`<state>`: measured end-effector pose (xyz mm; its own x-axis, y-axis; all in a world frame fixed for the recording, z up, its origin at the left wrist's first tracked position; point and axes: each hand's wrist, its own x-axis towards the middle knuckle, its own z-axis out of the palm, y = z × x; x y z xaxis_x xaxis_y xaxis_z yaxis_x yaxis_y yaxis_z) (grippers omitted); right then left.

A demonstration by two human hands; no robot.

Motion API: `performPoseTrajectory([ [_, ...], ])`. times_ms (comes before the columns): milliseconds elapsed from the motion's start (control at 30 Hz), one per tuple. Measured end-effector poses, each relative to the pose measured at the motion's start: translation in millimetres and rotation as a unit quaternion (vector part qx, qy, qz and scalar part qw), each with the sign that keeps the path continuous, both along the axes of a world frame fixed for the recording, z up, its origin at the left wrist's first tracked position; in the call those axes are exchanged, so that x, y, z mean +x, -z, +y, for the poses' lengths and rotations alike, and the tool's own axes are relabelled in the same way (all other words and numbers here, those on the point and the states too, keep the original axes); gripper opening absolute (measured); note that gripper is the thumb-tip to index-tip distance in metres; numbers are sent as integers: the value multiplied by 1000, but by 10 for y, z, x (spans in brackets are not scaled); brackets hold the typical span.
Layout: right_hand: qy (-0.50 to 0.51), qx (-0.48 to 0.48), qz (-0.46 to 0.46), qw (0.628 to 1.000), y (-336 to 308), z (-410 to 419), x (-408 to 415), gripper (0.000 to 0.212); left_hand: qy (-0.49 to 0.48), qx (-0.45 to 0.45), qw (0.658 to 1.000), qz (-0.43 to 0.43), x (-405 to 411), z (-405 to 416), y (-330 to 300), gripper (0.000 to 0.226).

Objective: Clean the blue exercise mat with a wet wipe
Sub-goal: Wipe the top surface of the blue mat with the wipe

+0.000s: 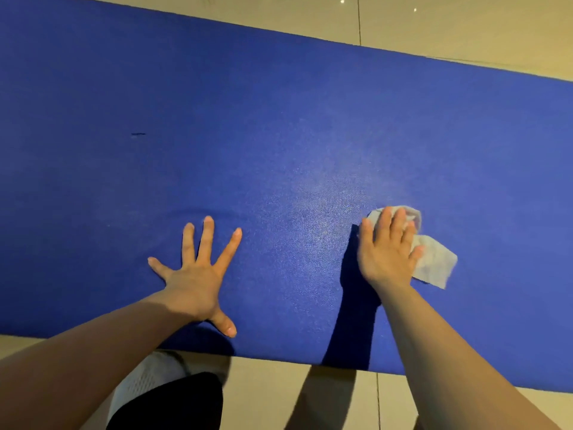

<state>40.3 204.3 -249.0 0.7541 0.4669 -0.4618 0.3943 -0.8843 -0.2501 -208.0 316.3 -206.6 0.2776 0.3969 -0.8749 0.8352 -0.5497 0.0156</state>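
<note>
Directly under right hand (pixel 386 246): wipe (pixel 434 259)

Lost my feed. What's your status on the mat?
Left hand flat, fingers spread, bracing blue mat. Right hand pressing wet wipe on mat. Nothing in the way.

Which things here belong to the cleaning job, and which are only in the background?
Job: blue exercise mat; wet wipe under the right hand; left hand pressing flat on the mat.
Background: tiled floor; person's shoe.
</note>
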Motion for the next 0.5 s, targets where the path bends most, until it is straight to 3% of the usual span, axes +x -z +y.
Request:
performPoseTrajectory([
  [67,-32,-16,9,999,-1,117,-219,69,7,4,1000,17,25,-2,-4,159],
  [133,-165,5,23,986,3,291,-581,68,9,8,1000,26,37,-6,2,158],
  [233,-348,46,51,935,-67,478,-1063,75,10,10,1000,28,45,1,-11,158],
  [300,-401,29,58,914,-44,567,-1044,70,16,10,1000,25,40,9,-13,157],
  [367,-413,12,33,910,61,608,-741,85,21,10,999,24,30,10,-8,157],
  [433,-363,-10,-9,932,143,591,-276,100,15,10,999,27,14,-6,5,157],
  [500,-217,-32,-22,975,174,514,226,82,10,22,999,31,15,-25,31,157],
])
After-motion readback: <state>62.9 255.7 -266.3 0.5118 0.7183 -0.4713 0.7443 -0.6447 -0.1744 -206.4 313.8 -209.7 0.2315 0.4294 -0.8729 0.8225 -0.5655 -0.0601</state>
